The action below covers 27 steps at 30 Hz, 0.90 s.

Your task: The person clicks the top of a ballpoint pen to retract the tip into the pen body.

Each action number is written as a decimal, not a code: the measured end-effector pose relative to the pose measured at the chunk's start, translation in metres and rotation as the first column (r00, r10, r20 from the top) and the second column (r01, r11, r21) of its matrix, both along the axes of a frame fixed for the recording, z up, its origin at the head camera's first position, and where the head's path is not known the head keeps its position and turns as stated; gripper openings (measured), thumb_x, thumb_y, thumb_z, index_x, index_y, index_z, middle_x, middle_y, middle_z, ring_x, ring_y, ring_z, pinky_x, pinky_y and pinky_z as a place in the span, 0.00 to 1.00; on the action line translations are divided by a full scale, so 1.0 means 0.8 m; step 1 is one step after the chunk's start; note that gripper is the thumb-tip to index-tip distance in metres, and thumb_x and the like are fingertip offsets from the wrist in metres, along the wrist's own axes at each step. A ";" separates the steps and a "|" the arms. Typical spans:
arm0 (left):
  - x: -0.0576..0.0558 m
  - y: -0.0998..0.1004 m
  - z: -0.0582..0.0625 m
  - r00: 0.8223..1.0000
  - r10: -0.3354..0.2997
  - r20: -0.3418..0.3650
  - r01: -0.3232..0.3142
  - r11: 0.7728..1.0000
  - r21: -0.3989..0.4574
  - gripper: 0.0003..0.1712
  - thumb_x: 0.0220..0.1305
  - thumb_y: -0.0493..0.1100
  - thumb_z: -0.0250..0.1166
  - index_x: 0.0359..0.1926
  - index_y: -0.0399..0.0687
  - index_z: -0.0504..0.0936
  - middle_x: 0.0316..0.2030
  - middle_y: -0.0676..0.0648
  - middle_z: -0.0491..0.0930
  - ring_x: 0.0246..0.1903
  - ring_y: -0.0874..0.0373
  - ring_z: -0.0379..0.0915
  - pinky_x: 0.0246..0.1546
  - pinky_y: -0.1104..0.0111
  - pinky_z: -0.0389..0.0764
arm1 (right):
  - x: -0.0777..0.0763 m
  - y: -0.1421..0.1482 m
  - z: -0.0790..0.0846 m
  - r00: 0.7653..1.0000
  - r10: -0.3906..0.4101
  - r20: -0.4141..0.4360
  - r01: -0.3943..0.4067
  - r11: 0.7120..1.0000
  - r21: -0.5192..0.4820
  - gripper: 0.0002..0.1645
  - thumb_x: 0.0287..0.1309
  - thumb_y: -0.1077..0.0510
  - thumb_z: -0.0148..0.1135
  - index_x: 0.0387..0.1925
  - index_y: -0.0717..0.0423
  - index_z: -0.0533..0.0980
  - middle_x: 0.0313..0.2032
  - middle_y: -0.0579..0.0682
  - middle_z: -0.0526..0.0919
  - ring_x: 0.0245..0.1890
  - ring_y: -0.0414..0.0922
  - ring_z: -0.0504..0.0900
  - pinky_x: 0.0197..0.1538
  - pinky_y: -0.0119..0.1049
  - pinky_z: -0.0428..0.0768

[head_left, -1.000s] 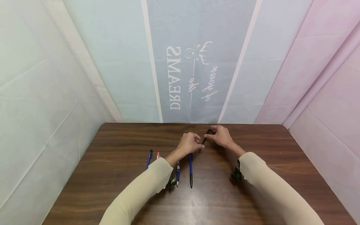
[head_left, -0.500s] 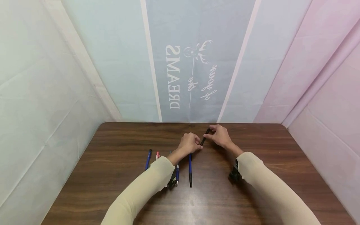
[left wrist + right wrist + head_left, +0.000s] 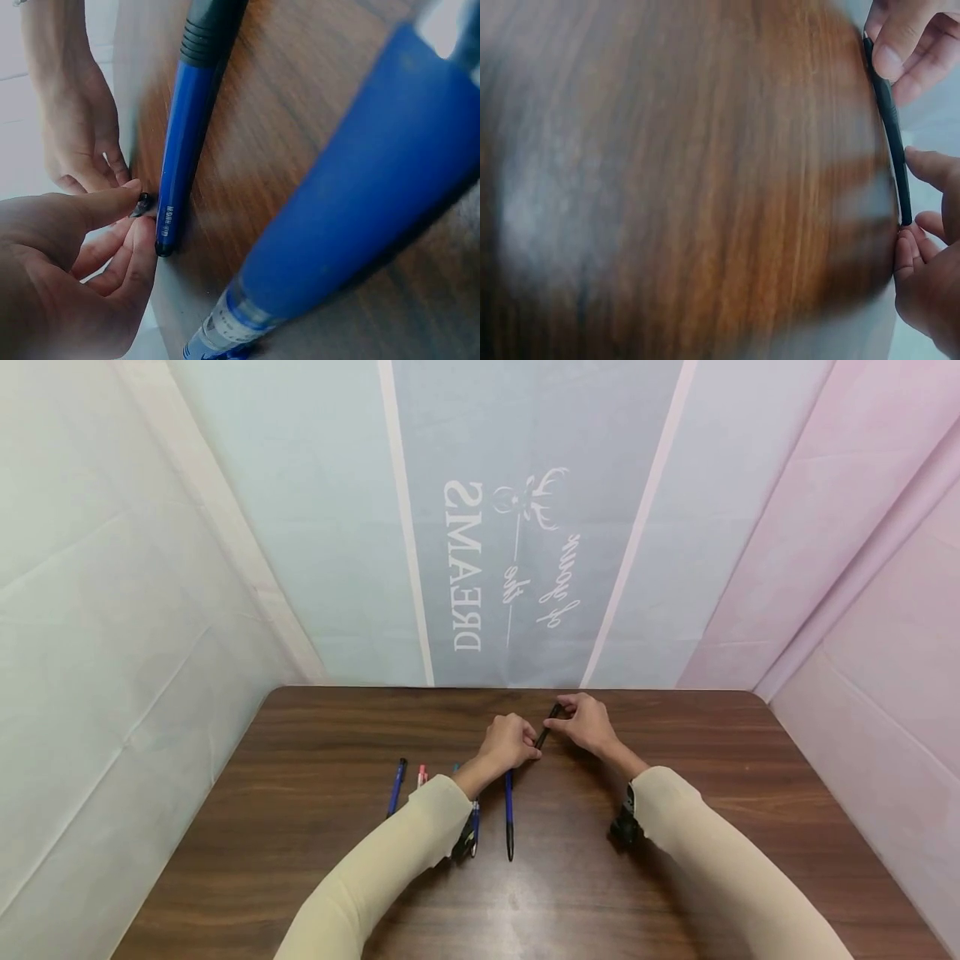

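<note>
A black pen point(image 3: 547, 729) slants between both hands near the back of the table in the head view. My left hand point(image 3: 506, 742) pinches its near end between thumb and fingers. The right hand point(image 3: 588, 722) holds the far part, thumb against the side and fingertips at the end, as the right wrist view shows along the pen's dark barrel point(image 3: 894, 142). Just beside the left fingertips lies a blue pen with a black grip point(image 3: 187, 112). Another blue pen point(image 3: 337, 180) looms large in the left wrist view, under the left wrist.
Left of the left forearm lie a blue pen with a black end point(image 3: 396, 789) and a pink-ended pen point(image 3: 422, 772), both partly hidden by the sleeve. The brown wooden table point(image 3: 675, 718) meets a printed cloth backdrop point(image 3: 487, 668) behind the hands.
The left fingers now cover the pen's near end, which stuck out below them a second ago. Both hands otherwise stay nearly in place.
</note>
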<state>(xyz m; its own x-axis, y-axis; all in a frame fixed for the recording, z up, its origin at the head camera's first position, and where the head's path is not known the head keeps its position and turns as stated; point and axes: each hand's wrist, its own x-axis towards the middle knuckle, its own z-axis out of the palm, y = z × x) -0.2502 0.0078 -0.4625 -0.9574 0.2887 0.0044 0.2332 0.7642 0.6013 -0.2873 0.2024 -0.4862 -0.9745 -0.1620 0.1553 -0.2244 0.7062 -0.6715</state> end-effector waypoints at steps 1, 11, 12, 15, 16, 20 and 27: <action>0.000 0.000 0.000 1.000 -0.005 0.000 0.005 1.000 0.003 0.13 0.57 0.41 0.83 0.42 0.44 0.93 0.29 0.54 0.89 0.30 0.64 0.84 0.45 0.66 0.86 | -0.001 -0.001 0.000 1.000 -0.004 0.005 0.004 1.000 -0.006 0.34 0.62 0.55 0.77 0.63 0.70 0.78 0.56 0.69 0.81 0.56 0.63 0.83 0.58 0.57 0.84; 0.000 0.000 0.001 1.000 -0.010 0.017 0.010 1.000 0.023 0.12 0.57 0.38 0.83 0.42 0.42 0.92 0.30 0.52 0.90 0.31 0.63 0.85 0.44 0.67 0.86 | -0.002 -0.008 0.002 0.995 -0.059 0.083 0.071 0.987 -0.145 0.34 0.63 0.58 0.77 0.66 0.67 0.77 0.57 0.68 0.85 0.58 0.62 0.85 0.58 0.54 0.85; 0.000 0.000 0.001 1.000 -0.010 0.021 0.010 1.000 0.022 0.13 0.57 0.38 0.83 0.42 0.42 0.92 0.30 0.52 0.90 0.31 0.64 0.85 0.44 0.68 0.86 | -0.001 -0.009 0.002 0.993 -0.067 0.093 0.081 0.984 -0.160 0.33 0.63 0.58 0.76 0.66 0.67 0.77 0.57 0.68 0.85 0.58 0.61 0.85 0.58 0.53 0.86; 0.001 0.000 0.001 1.000 -0.010 0.024 0.010 1.000 0.015 0.13 0.56 0.38 0.83 0.42 0.42 0.92 0.30 0.53 0.90 0.30 0.65 0.84 0.44 0.69 0.86 | 0.000 -0.011 0.002 0.987 -0.087 0.137 0.116 0.969 -0.218 0.33 0.64 0.60 0.76 0.67 0.65 0.77 0.58 0.67 0.84 0.58 0.61 0.85 0.55 0.48 0.87; 0.001 0.000 0.001 1.000 -0.011 0.025 0.011 1.000 0.017 0.13 0.56 0.38 0.83 0.42 0.42 0.92 0.30 0.53 0.90 0.31 0.64 0.85 0.44 0.69 0.86 | 0.000 -0.011 0.002 0.984 -0.092 0.151 0.127 0.962 -0.240 0.33 0.64 0.60 0.76 0.67 0.65 0.77 0.59 0.67 0.84 0.59 0.60 0.85 0.54 0.45 0.88; 0.000 0.000 0.001 1.000 -0.009 0.016 0.008 1.000 0.022 0.13 0.55 0.37 0.84 0.42 0.42 0.92 0.30 0.53 0.90 0.31 0.64 0.85 0.44 0.68 0.86 | -0.001 -0.014 0.001 0.975 -0.095 0.200 0.160 0.926 -0.341 0.33 0.63 0.63 0.75 0.67 0.66 0.76 0.58 0.66 0.83 0.56 0.57 0.86 0.47 0.30 0.86; 0.000 0.000 0.000 1.000 -0.004 0.026 0.003 0.999 0.041 0.13 0.55 0.37 0.83 0.41 0.41 0.92 0.29 0.51 0.90 0.31 0.62 0.85 0.44 0.67 0.86 | -0.003 -0.019 0.001 0.964 -0.044 0.263 0.182 0.832 -0.524 0.33 0.62 0.68 0.73 0.67 0.70 0.75 0.54 0.68 0.85 0.41 0.39 0.88 0.44 0.26 0.87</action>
